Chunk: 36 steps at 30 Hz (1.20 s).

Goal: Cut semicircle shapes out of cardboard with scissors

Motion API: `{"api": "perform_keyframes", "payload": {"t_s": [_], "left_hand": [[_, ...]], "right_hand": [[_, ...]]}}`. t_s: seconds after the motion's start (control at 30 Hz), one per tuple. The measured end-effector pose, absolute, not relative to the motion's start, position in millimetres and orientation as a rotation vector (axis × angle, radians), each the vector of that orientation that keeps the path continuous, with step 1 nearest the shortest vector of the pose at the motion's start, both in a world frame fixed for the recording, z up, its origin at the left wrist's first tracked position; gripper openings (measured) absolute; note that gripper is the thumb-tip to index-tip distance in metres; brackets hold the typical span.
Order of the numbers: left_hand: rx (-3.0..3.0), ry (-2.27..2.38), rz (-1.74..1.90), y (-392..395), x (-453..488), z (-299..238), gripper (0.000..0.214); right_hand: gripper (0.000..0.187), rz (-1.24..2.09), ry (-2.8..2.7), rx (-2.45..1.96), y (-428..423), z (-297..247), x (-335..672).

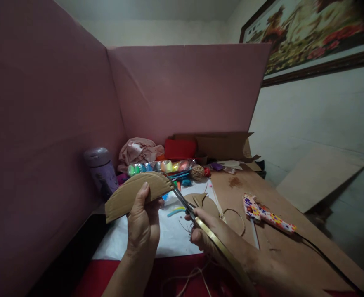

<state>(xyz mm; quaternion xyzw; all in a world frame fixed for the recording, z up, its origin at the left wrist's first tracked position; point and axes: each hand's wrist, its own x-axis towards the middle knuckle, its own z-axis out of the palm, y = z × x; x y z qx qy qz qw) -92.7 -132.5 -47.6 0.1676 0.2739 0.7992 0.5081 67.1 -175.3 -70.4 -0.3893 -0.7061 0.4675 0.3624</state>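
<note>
My left hand (143,227) is closed on a curved, half-round piece of brown cardboard (135,194), thumb on its front face, holding it up over the table. My right hand (214,237) grips gold-handled scissors (185,204). The blades point up and left, and their tips meet the cardboard's right end near its top edge. Below the hands lies a white sheet (172,235) with cardboard offcuts (205,202).
A floral-patterned glue gun (267,214) with a black cord lies on a brown board (281,247) to the right. At the back are a purple bottle (101,171), a pack of coloured clay (160,166), a twine ball (197,172), pink cloth and a cardboard box. Pink partition walls enclose the left and rear.
</note>
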Motion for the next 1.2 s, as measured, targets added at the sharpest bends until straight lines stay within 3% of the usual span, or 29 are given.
{"api": "perform_keyframes", "payload": {"t_s": [0.17, 1.2], "left_hand": [[0.410, 0.664, 1.912, -133.7, -89.8, -48.6, 0.030], [0.481, 0.652, 1.955, -135.1, -82.0, -50.2, 0.029]], "right_hand": [[0.047, 1.165, -1.821, -1.026, -172.9, -68.4, 65.3], [0.054, 0.976, -1.907, -1.094, -174.1, -69.2, 65.7]]}}
